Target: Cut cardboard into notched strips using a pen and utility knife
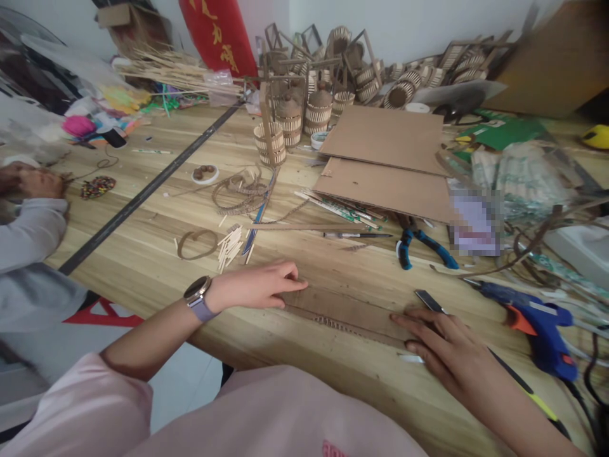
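A flat strip of brown cardboard (pixel 352 311) with a ridged, corrugated edge lies on the table in front of me. My left hand (pixel 259 284), a watch (pixel 197 292) on its wrist, reaches to the strip's left end with fingers stretched and thumb apart. At the other end, my right hand (pixel 447 346) rests its spread fingertips on the cardboard. Partly under my right hand and forearm lies a utility knife (pixel 431 301); its blade end shows beyond my fingers. A small white piece (pixel 410 358) lies near my right thumb.
Blue-handled pliers (pixel 425 244) and a blue glue gun (pixel 537 324) lie to the right. Cardboard sheets (pixel 380 136), small stick baskets (pixel 288 120) and coiled strips (pixel 240 193) stand or lie behind. Short sticks (pixel 231 246) are scattered near my left hand. Another person's hands (pixel 35 181) work at left.
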Action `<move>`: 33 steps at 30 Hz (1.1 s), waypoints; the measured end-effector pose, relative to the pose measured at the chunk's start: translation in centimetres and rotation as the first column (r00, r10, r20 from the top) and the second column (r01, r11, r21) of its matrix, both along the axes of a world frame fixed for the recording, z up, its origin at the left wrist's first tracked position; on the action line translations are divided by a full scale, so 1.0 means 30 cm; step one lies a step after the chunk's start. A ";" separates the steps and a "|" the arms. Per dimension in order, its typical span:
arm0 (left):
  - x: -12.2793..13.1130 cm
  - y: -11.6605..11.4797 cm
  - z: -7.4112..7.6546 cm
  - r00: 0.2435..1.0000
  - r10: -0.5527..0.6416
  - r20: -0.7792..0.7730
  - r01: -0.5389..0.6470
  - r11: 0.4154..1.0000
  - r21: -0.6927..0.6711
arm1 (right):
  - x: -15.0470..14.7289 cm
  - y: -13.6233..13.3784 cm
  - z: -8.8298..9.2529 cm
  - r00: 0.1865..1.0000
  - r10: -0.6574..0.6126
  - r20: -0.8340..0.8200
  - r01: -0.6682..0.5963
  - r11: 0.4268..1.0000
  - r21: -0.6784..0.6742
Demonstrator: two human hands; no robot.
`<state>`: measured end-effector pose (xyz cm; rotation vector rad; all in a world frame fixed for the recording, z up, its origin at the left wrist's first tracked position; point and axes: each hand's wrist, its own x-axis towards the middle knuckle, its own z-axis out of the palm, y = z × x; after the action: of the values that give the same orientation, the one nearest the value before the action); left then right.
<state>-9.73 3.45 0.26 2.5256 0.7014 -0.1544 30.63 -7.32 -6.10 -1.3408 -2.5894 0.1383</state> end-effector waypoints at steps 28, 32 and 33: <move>0.099 -0.123 -0.037 0.987 -0.140 -0.073 0.157 0.903 0.399 | -0.002 0.072 0.093 0.970 0.015 0.243 -0.070 0.973 0.219; 0.107 -0.066 -0.023 0.993 -0.113 -0.042 0.121 0.924 0.364 | 0.010 0.093 0.126 0.974 -0.169 0.151 0.140 0.972 0.186; 0.112 -0.046 -0.018 0.995 -0.084 -0.048 0.095 0.937 0.337 | 0.007 0.094 0.137 0.965 -0.227 0.128 0.202 0.962 0.182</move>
<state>-6.38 2.08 -0.28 2.8934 0.6741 -0.1152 30.83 -4.49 -1.98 -1.6102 -2.4812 -0.2191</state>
